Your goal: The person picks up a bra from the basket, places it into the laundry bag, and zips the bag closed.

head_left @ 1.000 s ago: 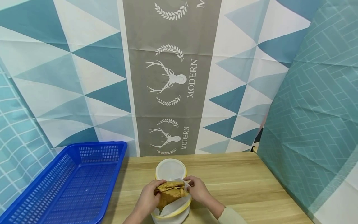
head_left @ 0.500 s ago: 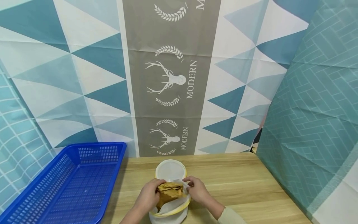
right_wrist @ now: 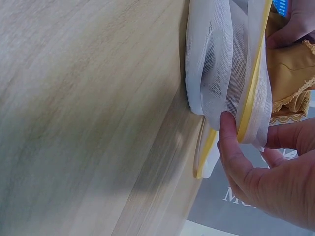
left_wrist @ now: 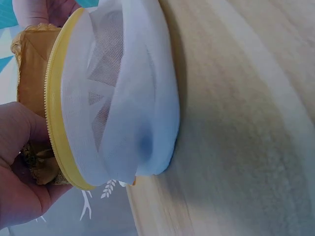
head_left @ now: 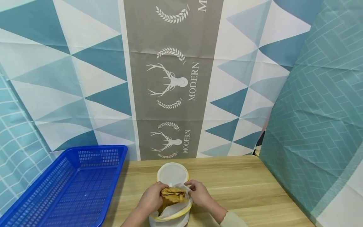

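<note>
Table (head_left: 255, 186): one, its near edge out of view.
Basket (head_left: 88, 189): one, hiding the table's far left corner, perhaps put aside there to spare working room.
Bag (left_wrist: 142, 93): one, left of the table's middle; its one lid (head_left: 172, 174) lay back toward the far edge, seemingly to leave the mouth free.
Garment (head_left: 170, 198): one that could be told, folded, partly within the bag's mouth.
Left hand (head_left: 151, 199): gripped the garment, likely to keep its folds together.
Right hand (head_left: 200, 194): pinched the bag near its yellow zip (right_wrist: 252, 91), apparently to spread the mouth.
</note>
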`<state>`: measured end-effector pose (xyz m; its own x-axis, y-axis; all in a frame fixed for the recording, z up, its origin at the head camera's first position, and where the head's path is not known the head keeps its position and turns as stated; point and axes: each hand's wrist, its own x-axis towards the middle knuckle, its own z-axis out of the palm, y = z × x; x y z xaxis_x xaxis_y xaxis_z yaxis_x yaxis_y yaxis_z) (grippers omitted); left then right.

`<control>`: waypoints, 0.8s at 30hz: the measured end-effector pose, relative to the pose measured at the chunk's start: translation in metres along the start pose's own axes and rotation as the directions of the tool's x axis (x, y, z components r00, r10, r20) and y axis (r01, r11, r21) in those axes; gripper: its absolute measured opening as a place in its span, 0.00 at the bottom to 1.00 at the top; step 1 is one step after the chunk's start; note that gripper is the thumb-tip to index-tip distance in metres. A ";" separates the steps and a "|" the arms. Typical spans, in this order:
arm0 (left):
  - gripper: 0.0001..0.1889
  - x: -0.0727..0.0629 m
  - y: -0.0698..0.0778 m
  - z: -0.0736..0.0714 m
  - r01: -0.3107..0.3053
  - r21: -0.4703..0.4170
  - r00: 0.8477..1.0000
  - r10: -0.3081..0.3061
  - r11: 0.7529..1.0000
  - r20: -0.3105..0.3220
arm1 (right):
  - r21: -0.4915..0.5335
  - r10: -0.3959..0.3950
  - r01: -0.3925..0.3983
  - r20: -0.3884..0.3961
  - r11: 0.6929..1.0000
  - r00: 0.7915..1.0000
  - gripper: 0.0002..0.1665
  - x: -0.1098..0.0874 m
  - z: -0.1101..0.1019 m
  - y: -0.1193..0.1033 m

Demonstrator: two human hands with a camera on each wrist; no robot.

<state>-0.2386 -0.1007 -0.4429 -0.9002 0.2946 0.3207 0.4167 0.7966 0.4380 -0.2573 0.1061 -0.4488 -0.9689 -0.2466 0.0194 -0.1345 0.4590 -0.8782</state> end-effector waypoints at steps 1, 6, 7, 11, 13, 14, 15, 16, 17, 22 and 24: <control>0.22 0.001 0.000 0.000 -0.003 0.002 1.000 0.003 1.000 0.006 | -0.001 0.000 0.000 -0.001 1.000 1.000 0.18 0.000 0.000 0.000; 0.22 0.005 0.000 -0.002 0.008 -0.001 0.998 -0.008 1.000 0.068 | -0.011 -0.007 0.007 -0.011 1.000 1.000 0.18 0.001 0.002 0.000; 0.22 0.006 0.000 -0.002 0.015 -0.001 0.997 -0.015 1.000 0.081 | -0.014 -0.011 0.011 -0.014 1.000 1.000 0.18 0.000 0.002 -0.001; 0.20 0.008 -0.001 -0.001 0.046 0.015 0.993 -0.047 0.999 0.108 | -0.018 -0.024 0.023 -0.021 1.000 0.999 0.18 -0.001 0.003 -0.001; 0.20 0.009 -0.001 0.000 0.051 0.024 0.992 -0.054 0.998 0.112 | -0.018 -0.027 0.027 -0.020 0.999 0.999 0.18 -0.001 0.003 -0.001; 0.20 0.009 -0.001 0.000 0.055 0.026 0.992 -0.057 0.998 0.115 | -0.017 -0.027 0.026 -0.017 0.999 0.999 0.18 -0.001 0.004 -0.002; 0.20 0.009 -0.001 0.000 0.056 0.028 0.991 -0.059 0.998 0.120 | -0.015 -0.025 0.025 -0.013 1.000 1.000 0.18 -0.002 0.004 -0.002; 0.20 0.009 -0.002 0.000 0.058 0.023 0.990 -0.060 0.998 0.127 | -0.015 -0.021 0.021 -0.010 1.000 1.000 0.17 -0.002 0.004 -0.002; 0.20 0.009 -0.002 0.000 0.060 0.013 0.989 -0.061 0.998 0.137 | -0.010 -0.019 0.018 -0.005 1.000 1.000 0.17 -0.002 0.004 -0.002; 0.23 0.007 -0.005 -0.005 0.054 -0.086 0.986 -0.040 0.995 0.162 | -0.018 -0.004 0.004 0.003 1.000 1.000 0.17 -0.001 0.003 -0.002; 0.24 0.006 -0.007 -0.007 0.056 -0.145 0.987 -0.033 0.988 0.157 | -0.026 -0.001 0.001 0.002 1.000 1.000 0.17 0.000 0.003 -0.003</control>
<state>-0.2463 -0.1087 -0.4381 -0.9221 0.3472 0.1705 0.3795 0.7268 0.5725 -0.2559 0.1025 -0.4478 -0.9682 -0.2493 0.0195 -0.1412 0.4809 -0.8654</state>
